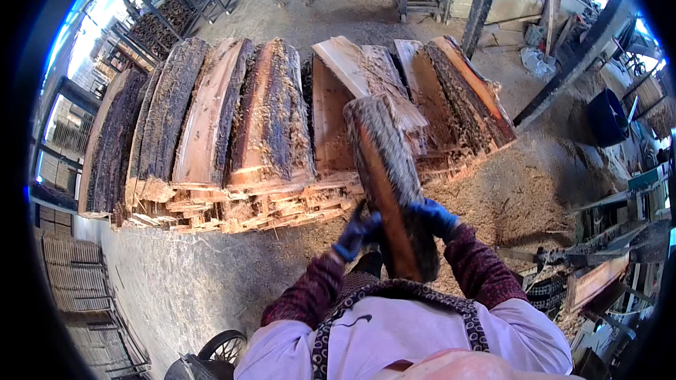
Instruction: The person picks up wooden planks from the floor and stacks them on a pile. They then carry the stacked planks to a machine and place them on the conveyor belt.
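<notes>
With the left hand point(358, 233) and right hand point(431, 217) each closed in a firm grip around the bark slab point(384, 169) at frame centre, keep it level, lowering onto the slab stack point(267, 134) above.

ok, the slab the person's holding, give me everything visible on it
The slab is a long, rough offcut of wood: dark, sawdust-flecked bark on its rounded face, an orange-brown sawn edge along its left side. It points away from the person, far end over the stack of slabs, near end at the chest. The left hand and right hand, both in blue gloves, grip its near end from either side. Whether the far end touches the stack is unclear.
</notes>
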The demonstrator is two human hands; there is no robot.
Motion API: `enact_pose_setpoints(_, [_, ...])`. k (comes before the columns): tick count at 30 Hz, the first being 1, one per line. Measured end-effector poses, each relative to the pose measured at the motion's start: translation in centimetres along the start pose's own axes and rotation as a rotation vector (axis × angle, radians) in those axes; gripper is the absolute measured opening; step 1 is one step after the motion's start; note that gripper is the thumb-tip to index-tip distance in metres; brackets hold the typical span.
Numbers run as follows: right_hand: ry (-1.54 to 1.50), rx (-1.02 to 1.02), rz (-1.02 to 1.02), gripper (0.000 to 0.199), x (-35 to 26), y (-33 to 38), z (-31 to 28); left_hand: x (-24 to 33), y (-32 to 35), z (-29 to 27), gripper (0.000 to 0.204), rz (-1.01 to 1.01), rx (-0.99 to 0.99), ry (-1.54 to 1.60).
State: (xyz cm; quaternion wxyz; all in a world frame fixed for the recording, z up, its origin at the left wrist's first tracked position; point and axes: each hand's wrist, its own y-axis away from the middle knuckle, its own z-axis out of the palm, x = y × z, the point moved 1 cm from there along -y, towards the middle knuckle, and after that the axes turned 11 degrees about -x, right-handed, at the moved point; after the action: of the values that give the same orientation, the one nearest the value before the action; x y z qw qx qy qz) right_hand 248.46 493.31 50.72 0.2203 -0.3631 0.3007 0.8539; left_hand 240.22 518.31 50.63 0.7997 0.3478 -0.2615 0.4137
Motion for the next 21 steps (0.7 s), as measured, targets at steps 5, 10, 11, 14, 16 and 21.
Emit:
enact_pose_setpoints(5, [0.054, 0.119, -0.202, 0.045, 3.7, 7.4, 5.0, -3.4, -3.6, 1.6, 0.088, 0.062, -0.045, -0.271])
enact_pose_setpoints(10, [0.431, 0.494, -0.546, 0.052, 0.2, 17.5, 8.7, -1.9, -5.6, 15.0, 0.096, 0.205, -0.416, -0.285])
enact_pose_setpoints(11, [0.403, 0.547, -0.633, 0.052, -0.2, 20.0, 8.8, -2.0, -6.4, 17.9, 0.097, 0.222, -0.498, -0.296])
enact_pose_setpoints(14, [0.408, 0.765, -0.722, 0.047, -0.9, 28.7, 8.7, -3.3, -8.4, 26.6, 0.097, 0.275, -0.700, -0.355])
enact_pose_setpoints(16, [0.398, 0.916, -0.800, 0.043, -0.4, 33.8, 8.6, -3.8, -8.3, 31.9, 0.091, 0.278, -0.794, -0.316])
enact_pose_setpoints(21, [0.342, 1.287, -1.020, 0.031, 2.5, 47.2, 7.5, -7.3, -9.3, 42.4, 0.026, 0.105, -0.778, -0.234])
